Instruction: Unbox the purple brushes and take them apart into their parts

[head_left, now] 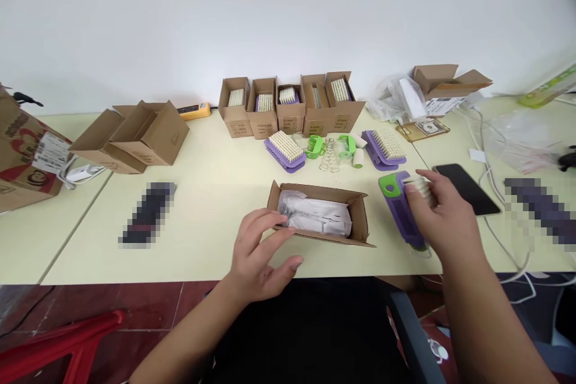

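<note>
In front of me an open cardboard box (pixel 359 222) holds a plastic-wrapped white package (pixel 317 216). My left hand (pixel 261 255) hovers at the box's near left edge, fingers spread and holding nothing. To the right of the box, my right hand (pixel 443 210) is closed round a purple-and-green brush (pixel 402 211) with cream bristles, tilted above the table; part of it is hidden by my fingers. Behind the box lie a purple brush (pixel 287 149) and another purple brush (pixel 384 149), bristles up. Between them are green plastic parts (pixel 316 147), thin wire springs (pixel 330 156) and pale cylinders (pixel 359 158).
Several open cardboard boxes (pixel 265 126) with brushes line the wall. Empty-looking cartons (pixel 153 135) stand at left beside a yellow power strip (pixel 198 111). A dark tablet or phone (pixel 468 189), white cables (pixel 488 177) and plastic bags (pixel 517 138) lie at right.
</note>
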A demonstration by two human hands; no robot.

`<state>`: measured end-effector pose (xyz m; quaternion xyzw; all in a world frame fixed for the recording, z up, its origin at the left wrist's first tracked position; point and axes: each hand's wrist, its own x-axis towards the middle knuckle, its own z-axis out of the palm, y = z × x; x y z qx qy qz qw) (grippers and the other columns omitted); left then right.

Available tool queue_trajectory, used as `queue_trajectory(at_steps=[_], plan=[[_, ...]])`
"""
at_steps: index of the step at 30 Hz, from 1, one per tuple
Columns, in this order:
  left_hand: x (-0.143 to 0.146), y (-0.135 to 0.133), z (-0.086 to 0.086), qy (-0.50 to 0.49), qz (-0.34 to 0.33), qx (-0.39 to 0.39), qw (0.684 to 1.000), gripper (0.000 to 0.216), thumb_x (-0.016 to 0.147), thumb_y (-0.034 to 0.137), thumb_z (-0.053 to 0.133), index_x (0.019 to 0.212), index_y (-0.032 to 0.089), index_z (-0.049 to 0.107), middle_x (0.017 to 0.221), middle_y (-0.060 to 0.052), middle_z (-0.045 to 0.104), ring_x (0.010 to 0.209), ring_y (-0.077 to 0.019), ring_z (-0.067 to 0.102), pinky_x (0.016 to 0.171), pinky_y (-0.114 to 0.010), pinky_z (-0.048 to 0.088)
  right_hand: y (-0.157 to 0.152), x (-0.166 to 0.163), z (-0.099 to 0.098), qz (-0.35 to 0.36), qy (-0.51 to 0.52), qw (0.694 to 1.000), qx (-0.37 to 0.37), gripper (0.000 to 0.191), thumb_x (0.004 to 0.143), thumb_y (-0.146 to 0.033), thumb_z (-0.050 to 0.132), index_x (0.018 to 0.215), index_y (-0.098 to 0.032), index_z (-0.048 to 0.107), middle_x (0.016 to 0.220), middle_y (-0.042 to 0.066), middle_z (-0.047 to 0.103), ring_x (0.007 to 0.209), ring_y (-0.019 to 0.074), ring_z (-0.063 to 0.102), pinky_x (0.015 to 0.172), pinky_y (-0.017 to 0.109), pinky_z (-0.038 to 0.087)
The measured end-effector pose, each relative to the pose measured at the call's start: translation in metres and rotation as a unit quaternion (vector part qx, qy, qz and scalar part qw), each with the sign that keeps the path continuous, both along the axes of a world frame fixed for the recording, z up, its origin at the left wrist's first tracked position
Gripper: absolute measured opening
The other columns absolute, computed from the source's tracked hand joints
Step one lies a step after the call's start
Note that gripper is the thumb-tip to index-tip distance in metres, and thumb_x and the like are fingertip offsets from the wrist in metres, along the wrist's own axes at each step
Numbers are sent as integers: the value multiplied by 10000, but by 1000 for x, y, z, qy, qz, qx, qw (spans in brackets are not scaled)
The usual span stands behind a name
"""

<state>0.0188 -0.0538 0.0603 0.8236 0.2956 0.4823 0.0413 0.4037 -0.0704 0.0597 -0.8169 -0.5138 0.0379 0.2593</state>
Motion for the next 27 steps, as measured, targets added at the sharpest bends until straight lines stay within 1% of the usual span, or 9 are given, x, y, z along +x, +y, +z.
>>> queue_trajectory(at_steps=[2,3,6,8,12,17,20,23,27], plan=[[5,9,43,63,-106,-125,984,246,1089,276,592,1310,282,699,1213,-101,771,1100,-266,772,943,-427,679,6,-8,4,-21,-38,996,-77,629,1073,-642,502,1584,-290,600,1213,192,822,1038,423,790,800,505,592],[10,17,62,98,-121,-174,972,225,1105,267,570,1258,274,735,1208,-92,787,1109,-258,781,952,-407,678,10,-12,4,-18,-45,994,-100,652,1069,-646,497,1596,-273,591,1236,199,815,1054,429,784,814,508,585],[37,49,94,235,-146,-234,932,300,1116,261,503,1144,285,800,1160,-57,819,1071,-256,798,930,-384,665,18,-19,-2,16,-71,990,-120,683,1075,-648,454,1618,-248,565,1396,190,770,1155,425,764,864,501,588],[57,71,94,344,-127,-267,891,257,1028,198,580,1089,273,817,1088,-48,834,975,-265,807,835,-370,649,20,-22,-9,36,-84,989,-115,676,1082,-644,435,1612,-246,562,1473,180,737,1222,424,741,873,499,590],[87,94,71,504,-57,-306,805,92,798,133,754,823,222,760,879,-78,808,812,-294,780,709,-359,602,19,-26,-18,53,-98,987,-114,643,1092,-615,426,1588,-238,580,1427,183,751,1238,410,725,851,489,594],[95,85,51,514,-45,-284,808,133,758,128,811,792,211,713,904,-115,816,863,-336,809,768,-393,632,15,-26,-15,85,-109,987,-77,612,1120,-540,433,1606,-191,566,1445,208,738,1303,426,691,1008,581,592],[96,78,44,518,-38,-273,810,159,752,167,874,836,196,742,902,-142,817,877,-381,811,785,-448,642,2,-36,-9,127,-96,986,43,573,1116,-496,501,1587,-179,583,1540,218,678,1459,443,597,1214,673,472],[98,75,39,523,-50,-246,814,206,767,190,891,949,176,796,962,-169,833,942,-414,807,840,-488,640,-17,-58,-5,206,31,967,149,539,1097,-432,577,1604,-252,560,1570,168,653,1485,389,596,1256,637,479],[94,73,41,546,-90,-217,804,154,886,163,749,1010,212,825,962,-127,842,962,-373,811,870,-461,624,-35,-85,-7,286,165,936,119,644,1073,-373,626,1689,-356,439,1670,110,570,1548,361,550,1204,611,559]])
